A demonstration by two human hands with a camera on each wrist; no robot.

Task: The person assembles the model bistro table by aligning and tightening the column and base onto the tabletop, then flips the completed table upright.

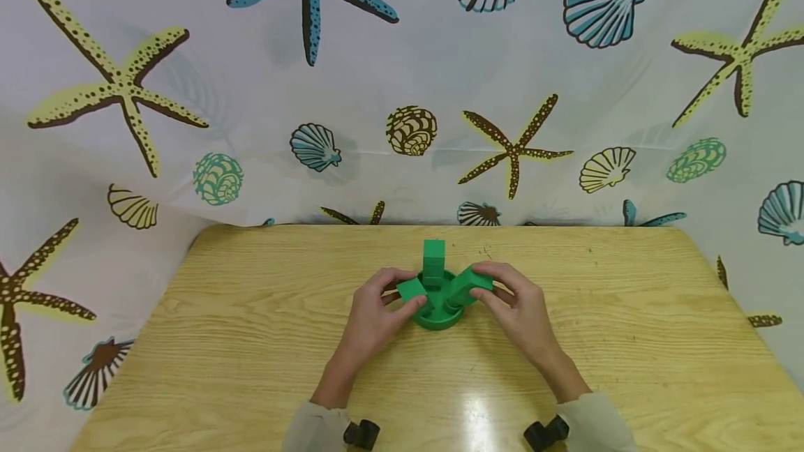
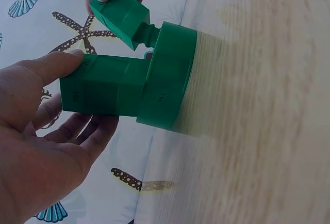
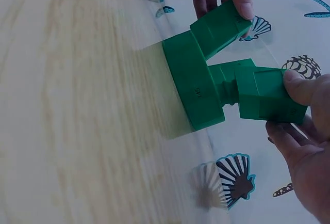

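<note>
A round green base (image 1: 437, 324) with a raised rim stands on the table between both hands. On its left side, my left hand (image 1: 372, 312) holds a square-sided green block (image 1: 411, 289) between thumb and fingers; its lower end meets the base (image 2: 172, 74). Opposite it, my right hand (image 1: 523, 311) pinches another green block (image 1: 466, 287) near its top. This one leans outward, and a narrow grooved neck (image 3: 228, 93) shows between it and the base. A third green block (image 1: 433, 260) stands upright at the back of the base, untouched by either hand.
The light wooden table (image 1: 264, 340) spreads out around the base. Behind it and at both sides hangs a white cloth (image 1: 364, 82) printed with starfish and shells. Each sleeve has a small black device (image 1: 362, 434) at the wrist.
</note>
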